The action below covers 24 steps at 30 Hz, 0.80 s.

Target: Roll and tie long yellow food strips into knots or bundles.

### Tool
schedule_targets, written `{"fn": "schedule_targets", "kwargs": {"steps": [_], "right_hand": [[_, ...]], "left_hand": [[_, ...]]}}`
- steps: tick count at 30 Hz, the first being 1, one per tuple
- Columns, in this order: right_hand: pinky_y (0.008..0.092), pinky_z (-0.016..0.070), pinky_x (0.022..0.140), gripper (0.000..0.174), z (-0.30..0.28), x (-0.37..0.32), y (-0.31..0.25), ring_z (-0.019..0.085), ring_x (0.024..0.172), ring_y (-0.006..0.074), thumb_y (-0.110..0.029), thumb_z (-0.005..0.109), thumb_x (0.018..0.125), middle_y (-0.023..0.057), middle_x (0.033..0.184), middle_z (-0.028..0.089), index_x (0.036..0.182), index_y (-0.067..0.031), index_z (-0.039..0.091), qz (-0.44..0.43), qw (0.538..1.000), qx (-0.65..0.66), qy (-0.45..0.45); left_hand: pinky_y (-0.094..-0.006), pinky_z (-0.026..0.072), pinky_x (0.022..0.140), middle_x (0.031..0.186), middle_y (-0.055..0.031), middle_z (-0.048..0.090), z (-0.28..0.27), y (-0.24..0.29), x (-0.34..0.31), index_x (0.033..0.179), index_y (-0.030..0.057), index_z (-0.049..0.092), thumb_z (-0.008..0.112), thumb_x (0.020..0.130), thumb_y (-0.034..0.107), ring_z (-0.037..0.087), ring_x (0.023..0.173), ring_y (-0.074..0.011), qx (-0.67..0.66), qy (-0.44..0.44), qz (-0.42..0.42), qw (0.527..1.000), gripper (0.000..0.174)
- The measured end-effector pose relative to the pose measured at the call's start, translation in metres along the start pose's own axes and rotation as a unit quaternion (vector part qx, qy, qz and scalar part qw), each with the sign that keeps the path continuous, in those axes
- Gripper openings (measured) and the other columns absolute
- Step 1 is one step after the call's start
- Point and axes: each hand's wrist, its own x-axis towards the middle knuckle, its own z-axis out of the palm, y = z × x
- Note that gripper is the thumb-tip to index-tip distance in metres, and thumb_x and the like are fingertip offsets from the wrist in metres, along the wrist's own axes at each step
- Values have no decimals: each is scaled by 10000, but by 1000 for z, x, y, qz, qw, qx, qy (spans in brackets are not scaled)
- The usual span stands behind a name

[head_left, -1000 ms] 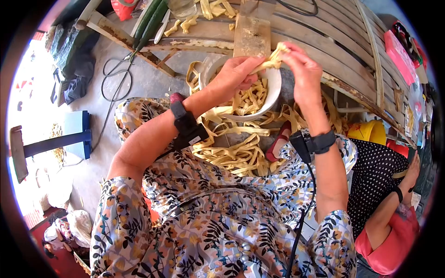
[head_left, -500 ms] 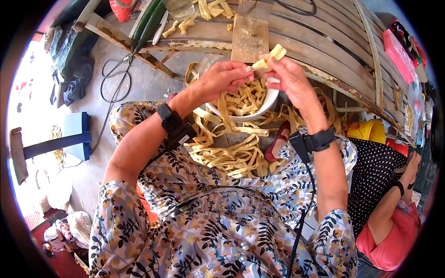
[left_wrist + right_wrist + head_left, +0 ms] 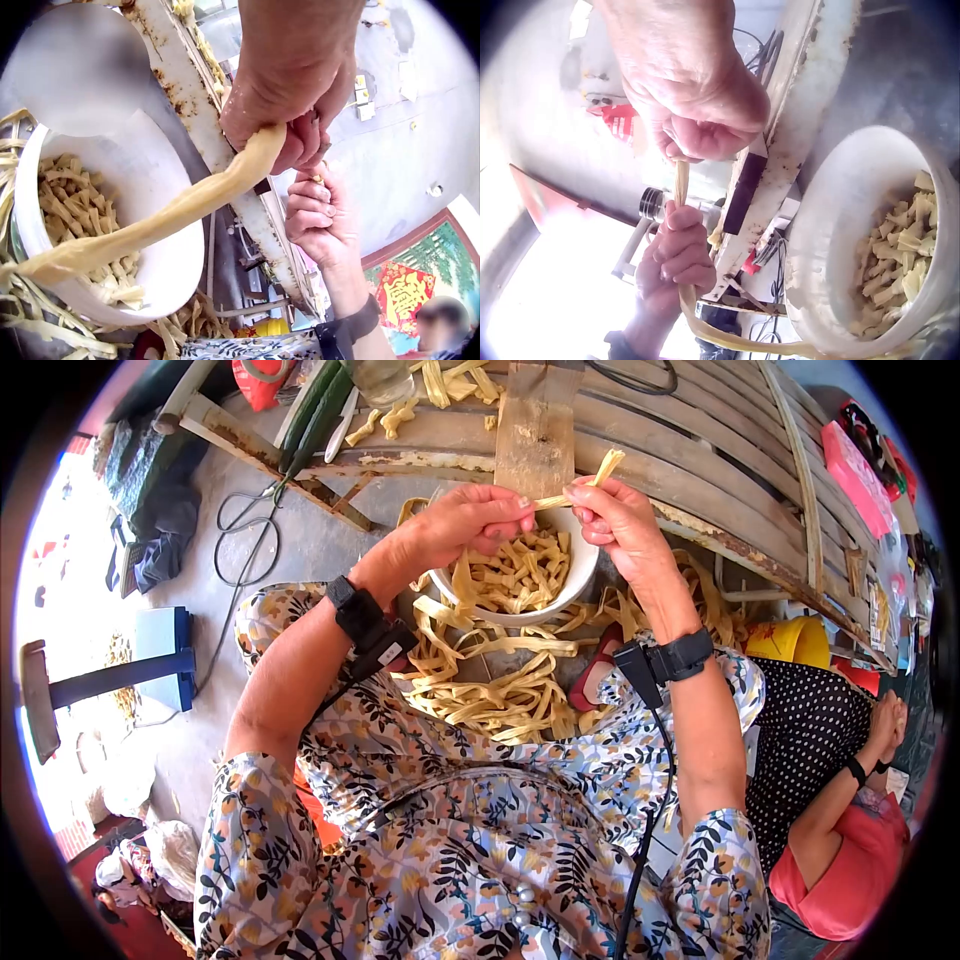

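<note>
A pale yellow, soft, flat strip [image 3: 550, 502], which looks like tofu skin, runs between my two hands over a white bucket [image 3: 588, 565]. My left hand [image 3: 475, 522] pinches it between thumb and fingers. In the left wrist view, the strip's long tail [image 3: 180, 206] hangs from that hand across the bucket mouth. With curled fingers my right hand [image 3: 618, 525] grips the other end, and a short tip sticks up above the fingers. Below both hands, short knotted yellow pieces [image 3: 520, 575] partly fill the bucket.
Loose long strips [image 3: 500, 695] lie piled on the floor around the bucket. A slatted bench [image 3: 690, 450] with a wooden board [image 3: 537, 435], cucumbers [image 3: 315, 420] and more yellow pieces stands in front. Another person in a red top [image 3: 850, 870] sits at the right. A black cable [image 3: 262, 540] lies at left.
Earlier, the strip was bunched and folded at the right hand's fingertips. Now it is drawn narrow and straight between the hands, and the left hand has shifted slightly left.
</note>
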Motion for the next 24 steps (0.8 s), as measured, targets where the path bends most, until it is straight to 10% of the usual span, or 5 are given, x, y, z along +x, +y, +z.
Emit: {"fn": "schedule_targets", "kwargs": {"steps": [6, 18, 24], "right_hand": [[154, 266, 402, 185, -2, 10, -15, 366, 472, 18, -189, 638, 791, -12, 623, 494, 812, -16, 576, -11, 1000, -9, -9], [154, 278, 395, 126, 10, 36, -24, 371, 466, 20, -92, 653, 755, -16, 623, 481, 820, -5, 591, -96, 995, 0, 34], [164, 273, 383, 113, 9, 56, -25, 378, 449, 29, -77, 655, 746, -7, 612, 475, 787, -3, 580, -104, 992, 44, 58]], "left_hand": [[-162, 300, 458, 576, 64, 443, -10, 26, 5, 841, 16, 577, 492, 893, 238, 370, 498, -22, 309, 113, 81, 941, 244], [-150, 219, 377, 580, 69, 425, -33, 48, 18, 810, 13, 571, 530, 876, 219, 320, 442, -1, 76, 32, 64, 995, 220], [-163, 251, 425, 572, 53, 440, -35, 65, 27, 820, 10, 583, 535, 867, 215, 345, 490, -10, 207, 123, 105, 965, 215]]}}
